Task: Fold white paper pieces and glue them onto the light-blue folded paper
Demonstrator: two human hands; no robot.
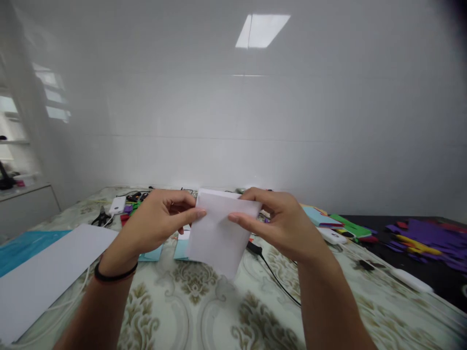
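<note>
Between my hands, a folded sheet of white paper (221, 243) is held up above the patterned tablecloth, its top edge showing more than one layer. My left hand (160, 216) pinches its upper left edge, thumb in front and fingers behind. At the upper right corner, my right hand (275, 218) grips the paper with the thumb pressed on the front face. Behind and below it lie light blue paper pieces (181, 249), partly hidden by the white paper. A black cable with a thick plug-like end (254, 248) emerges beside the paper's right edge.
On the left lie a large white sheet (62, 272), a blue packet (31, 243), black pliers (101, 217) and a white device (117, 205). To the right are stacked coloured sheets (321, 216), a white power strip (332, 236) and purple pieces (426, 238) on a black surface.
</note>
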